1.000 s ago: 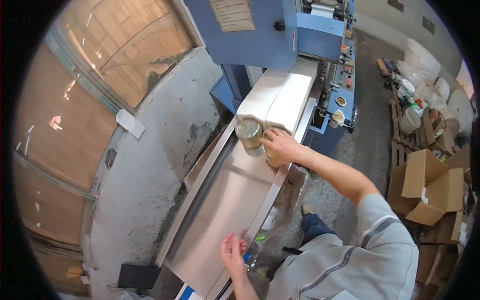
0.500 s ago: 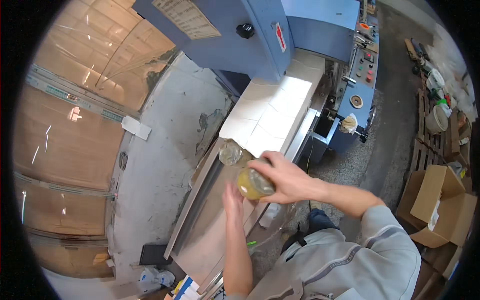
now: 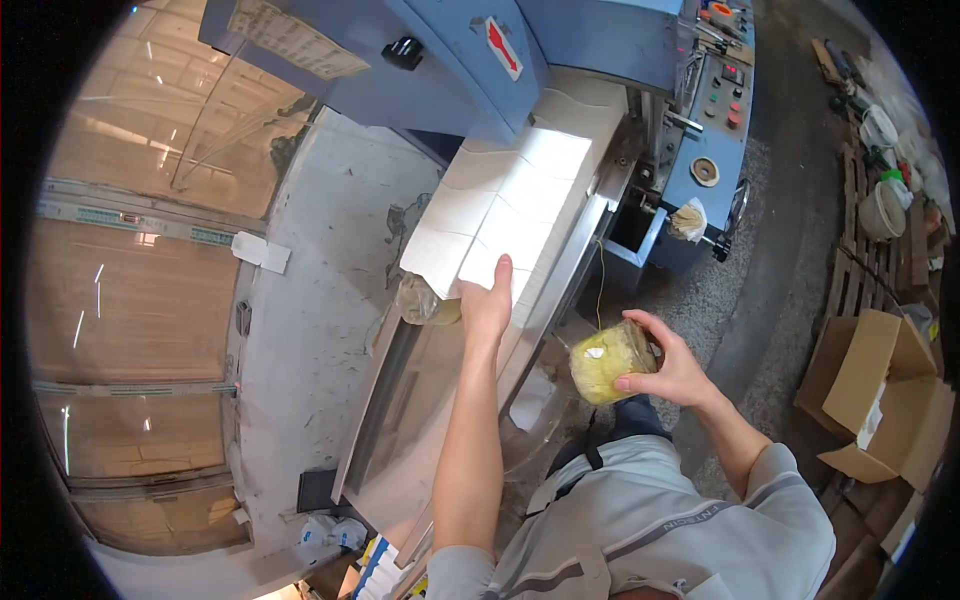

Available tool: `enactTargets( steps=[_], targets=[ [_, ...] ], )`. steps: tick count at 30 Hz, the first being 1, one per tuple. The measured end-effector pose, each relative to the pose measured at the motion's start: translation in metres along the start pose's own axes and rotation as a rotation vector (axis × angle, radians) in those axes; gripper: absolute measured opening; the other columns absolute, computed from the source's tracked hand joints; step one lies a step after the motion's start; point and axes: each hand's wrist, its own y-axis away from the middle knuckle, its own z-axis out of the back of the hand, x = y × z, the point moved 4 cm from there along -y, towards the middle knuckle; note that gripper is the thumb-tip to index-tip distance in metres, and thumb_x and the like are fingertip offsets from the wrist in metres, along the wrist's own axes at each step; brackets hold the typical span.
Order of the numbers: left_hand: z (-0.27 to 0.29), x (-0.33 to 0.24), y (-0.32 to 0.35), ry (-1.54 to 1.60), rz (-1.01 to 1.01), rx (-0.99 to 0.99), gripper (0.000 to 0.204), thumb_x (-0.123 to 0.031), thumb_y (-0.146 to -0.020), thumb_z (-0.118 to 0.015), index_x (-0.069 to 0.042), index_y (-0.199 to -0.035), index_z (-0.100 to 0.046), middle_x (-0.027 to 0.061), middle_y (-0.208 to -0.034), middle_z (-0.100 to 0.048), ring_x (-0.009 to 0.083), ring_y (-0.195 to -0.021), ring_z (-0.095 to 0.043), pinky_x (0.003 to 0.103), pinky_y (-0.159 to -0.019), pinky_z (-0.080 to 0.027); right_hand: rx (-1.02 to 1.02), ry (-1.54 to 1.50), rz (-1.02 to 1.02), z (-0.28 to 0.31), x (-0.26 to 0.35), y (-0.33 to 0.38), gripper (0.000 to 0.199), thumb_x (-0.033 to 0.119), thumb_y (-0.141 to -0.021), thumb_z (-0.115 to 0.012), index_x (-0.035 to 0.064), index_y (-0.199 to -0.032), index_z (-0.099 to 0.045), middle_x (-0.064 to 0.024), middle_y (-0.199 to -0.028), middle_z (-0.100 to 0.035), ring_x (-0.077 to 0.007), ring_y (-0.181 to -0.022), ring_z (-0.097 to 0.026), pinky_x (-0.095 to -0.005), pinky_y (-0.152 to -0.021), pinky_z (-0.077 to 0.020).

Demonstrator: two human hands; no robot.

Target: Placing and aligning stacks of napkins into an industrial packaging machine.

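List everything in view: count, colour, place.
clear packet of yellow contents: 1, yellow, in the right hand, off the machine's right side
second clear packet: 1, pale yellowish, on the tray by the white sheets' near end
white sheets: several, white, on the machine's feed bed
metal tray: 1, steel grey, below the white sheets
blue machine: 1, blue, top centre
control panel: 1, blue with coloured buttons, upper right
cardboard boxes: at least 2, brown, open, right edge
wooden pallet: 1, brown, right
left hand: resting on the white sheets' near edge
right hand: gripping the yellow packet
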Motion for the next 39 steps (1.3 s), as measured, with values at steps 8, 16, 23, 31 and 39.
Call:
enactTargets(
  steps=[8,16,23,31,39],
  targets=[
    [-0.013,-0.015,-0.003,-0.032,-0.11,-0.027,0.044,-0.005,-0.077,-0.061,0.013,-0.117,-0.056,0.023,-0.115,-0.064,0.0304,-0.106,-0.063,0.035,-0.092,-0.047,-0.001,0.249,0.068,-0.001,-0.01,-0.001,0.091,0.038,-0.063,-0.088,0.0047,-0.138,-0.047,-0.0193,-0.125,-0.053,-0.0329,-0.117,-0.053,-0.0393,-0.102,-0.0417],
    [0.041,0.032,0.024,0.031,0.086,-0.076,0.049,-0.006,-0.076,-0.061,0.011,-0.122,-0.053,0.0179,-0.107,-0.066,0.0266,-0.096,-0.065,0.033,-0.086,-0.05,0.163,0.289,0.143,-0.041,0.016,-0.013,0.091,0.035,-0.062,-0.088,0.0041,-0.137,-0.047,-0.018,-0.124,-0.053,-0.0305,-0.116,-0.053,-0.038,-0.1,-0.0421],
    [0.206,0.155,0.134,0.693,0.198,-0.162,0.053,-0.006,-0.081,-0.062,0.006,-0.131,-0.049,0.0094,-0.106,-0.063,0.0174,-0.083,-0.062,0.028,-0.06,-0.052,0.281,0.36,0.341,-0.131,0.051,-0.061,0.093,0.037,-0.062,-0.088,0.0029,-0.137,-0.046,-0.0183,-0.125,-0.052,-0.0317,-0.116,-0.053,-0.0395,-0.1,-0.0436],
    [0.292,0.171,0.252,1.01,0.073,-0.347,0.067,-0.013,-0.075,-0.056,0.006,-0.137,-0.04,0.0161,-0.13,-0.054,0.0294,-0.119,-0.057,0.043,-0.103,-0.046,0.228,1.103,0.475,-0.209,0.032,-0.15,0.08,0.027,-0.061,-0.08,0.0151,-0.135,-0.05,-0.029,-0.13,-0.045,-0.0458,-0.12,-0.047,-0.0489,-0.1,-0.0455],
    [0.271,0.213,0.288,1.365,0.067,-0.135,0.08,-0.012,-0.065,-0.063,0.007,-0.139,-0.039,0.0184,-0.132,-0.055,0.0301,-0.12,-0.057,0.042,-0.104,-0.046,0.148,0.502,0.107,-0.235,0.014,-0.036,0.057,0.045,-0.092,-0.063,0.0002,-0.127,-0.058,-0.0153,-0.115,-0.065,-0.03,-0.109,-0.062,-0.0431,-0.095,-0.0504]
  ],
)
